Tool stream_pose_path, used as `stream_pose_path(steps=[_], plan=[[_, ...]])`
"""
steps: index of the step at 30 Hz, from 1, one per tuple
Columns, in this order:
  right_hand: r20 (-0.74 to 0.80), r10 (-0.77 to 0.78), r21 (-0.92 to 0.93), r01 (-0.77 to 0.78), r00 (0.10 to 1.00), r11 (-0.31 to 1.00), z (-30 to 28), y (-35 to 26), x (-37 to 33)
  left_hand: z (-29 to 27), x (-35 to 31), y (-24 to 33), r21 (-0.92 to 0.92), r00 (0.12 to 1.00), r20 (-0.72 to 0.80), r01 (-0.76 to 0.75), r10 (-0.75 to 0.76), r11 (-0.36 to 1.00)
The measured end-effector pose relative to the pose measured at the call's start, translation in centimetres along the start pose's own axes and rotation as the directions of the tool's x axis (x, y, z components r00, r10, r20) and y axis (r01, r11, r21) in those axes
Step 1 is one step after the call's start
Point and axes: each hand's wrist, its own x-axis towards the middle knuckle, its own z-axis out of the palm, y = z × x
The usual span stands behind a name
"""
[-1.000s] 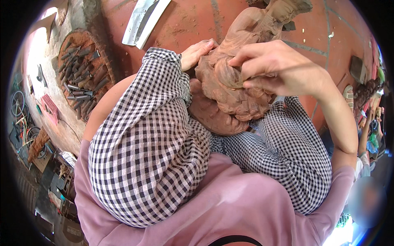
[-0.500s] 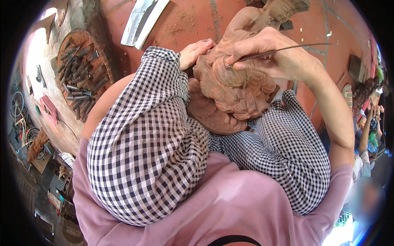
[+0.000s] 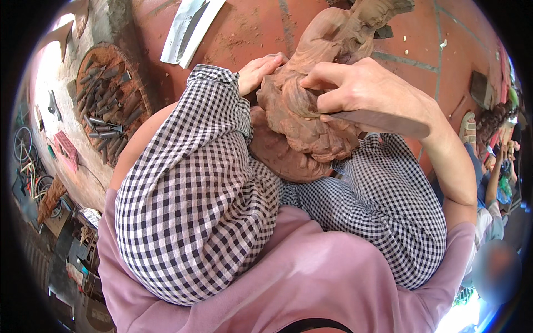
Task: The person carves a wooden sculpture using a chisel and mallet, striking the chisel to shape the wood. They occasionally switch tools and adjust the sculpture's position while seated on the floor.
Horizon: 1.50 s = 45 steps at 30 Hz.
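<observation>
A reddish-brown wood carving with a deeply grooved, curling surface lies between my knees, its figure part reaching toward the far side. My right hand is closed over it, pinching a thin, flat, dark scraper-like strip with a rounded outer end. The strip's inner end meets the carving under my fingers; the exact contact is hidden. My left hand rests along the carving's left side, fingers stretched out over its edge and holding no tool. Its thumb cannot be made out.
At the left, a round basket holds several wooden-handled carving tools and reddish dust. A white-and-grey folded sheet lies on the red tiled floor among wood dust. Bicycles stand far left; other people sit at the far right.
My right hand has shifted slightly down and turned, so the strip shows its flat face instead of its edge and points lower. The left hand stays against the carving.
</observation>
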Motion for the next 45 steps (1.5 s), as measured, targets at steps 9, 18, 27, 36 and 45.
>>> stream_pose_path(steps=[9, 18, 27, 36, 45], plan=[[-0.106, -0.089, 0.077, 0.097, 0.99, 0.992, 1.1, 2.3, -1.9, 0.4, -0.1, 2.1, -0.111, 0.999, 0.045, -0.011, 0.016, 0.994], [0.144, -0.132, -0.068, 0.143, 0.981, 0.987, -0.6, 1.4, -1.3, -2.7, 3.4, -4.9, 0.508, 0.985, -0.088, -0.083, 0.148, 0.857], [0.31, -0.307, -0.303, 0.399, 0.9, 0.865, -1.3, 0.4, -0.1, -3.7, 2.8, -0.7, 0.533, 0.946, -0.312, 0.095, 0.091, 0.841], [0.279, -0.163, -0.289, 0.245, 0.946, 0.925, -2.1, -1.8, 0.2, -5.0, -0.7, 1.6, 0.532, 0.909, -0.411, 0.171, 0.076, 0.829], [0.244, -0.152, -0.254, 0.214, 0.958, 0.943, -0.2, -4.3, 0.6, -8.9, -8.4, 2.4, 0.505, 0.833, -0.527, 0.145, 0.171, 0.851]])
